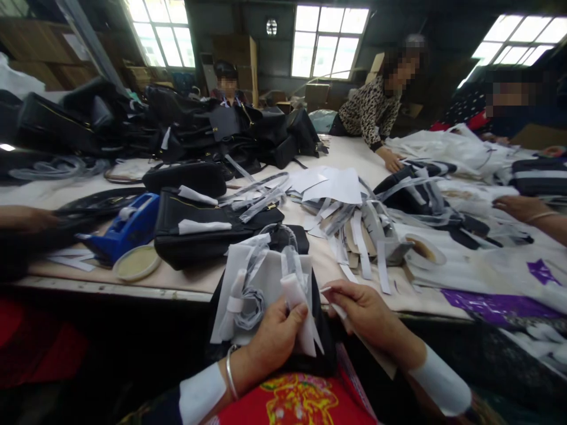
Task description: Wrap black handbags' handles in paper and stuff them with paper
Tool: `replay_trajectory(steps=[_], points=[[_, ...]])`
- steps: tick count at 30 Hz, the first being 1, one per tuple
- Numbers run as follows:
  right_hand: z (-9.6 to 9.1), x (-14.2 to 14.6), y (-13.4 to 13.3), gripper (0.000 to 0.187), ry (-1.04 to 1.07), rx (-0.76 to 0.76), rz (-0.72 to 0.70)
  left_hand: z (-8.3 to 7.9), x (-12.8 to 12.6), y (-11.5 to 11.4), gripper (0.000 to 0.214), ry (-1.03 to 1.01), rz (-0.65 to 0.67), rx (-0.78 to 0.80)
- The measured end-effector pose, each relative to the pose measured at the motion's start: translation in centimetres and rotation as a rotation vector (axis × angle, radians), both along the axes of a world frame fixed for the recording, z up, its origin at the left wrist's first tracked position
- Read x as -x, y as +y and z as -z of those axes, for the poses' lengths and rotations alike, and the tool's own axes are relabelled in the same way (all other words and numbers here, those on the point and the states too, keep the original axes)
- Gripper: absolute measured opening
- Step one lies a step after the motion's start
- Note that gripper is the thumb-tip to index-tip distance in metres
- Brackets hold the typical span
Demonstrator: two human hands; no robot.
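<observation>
A black handbag leans against the table's front edge, close to my body, with white sheeting over its front. Its handle is wrapped in clear plastic. My left hand is closed around a white foam wrap on the right side of that handle. A similar foam roll and a coil of plastic-wrapped strap lie on the bag's left side. Just right of the bag, my right hand pinches a white paper strip, whose lower end hangs below the palm.
Beyond the bag lies another black handbag, beside a blue tape dispenser and a tape roll. Paper strips and a second tape dispenser sit to the right. Black bags are heaped behind. Co-workers' hands reach over the table.
</observation>
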State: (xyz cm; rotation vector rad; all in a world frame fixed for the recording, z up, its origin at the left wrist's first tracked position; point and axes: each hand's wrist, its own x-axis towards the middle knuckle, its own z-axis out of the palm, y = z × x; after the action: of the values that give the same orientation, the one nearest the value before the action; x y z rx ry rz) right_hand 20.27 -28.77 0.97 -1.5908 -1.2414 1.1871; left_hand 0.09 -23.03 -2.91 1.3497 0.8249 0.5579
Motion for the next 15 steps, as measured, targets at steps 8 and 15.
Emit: replay_trajectory(steps=[8, 15], points=[[-0.7, 0.0, 1.1, 0.026, -0.436, -0.035, -0.181, -0.4, 0.2, -0.4, 0.045, 0.025, -0.027, -0.018], [-1.3, 1.4, 2.7, 0.027, -0.538, -0.041, -0.228, -0.6, 0.0, -0.7, 0.043, 0.069, -0.047, -0.095]])
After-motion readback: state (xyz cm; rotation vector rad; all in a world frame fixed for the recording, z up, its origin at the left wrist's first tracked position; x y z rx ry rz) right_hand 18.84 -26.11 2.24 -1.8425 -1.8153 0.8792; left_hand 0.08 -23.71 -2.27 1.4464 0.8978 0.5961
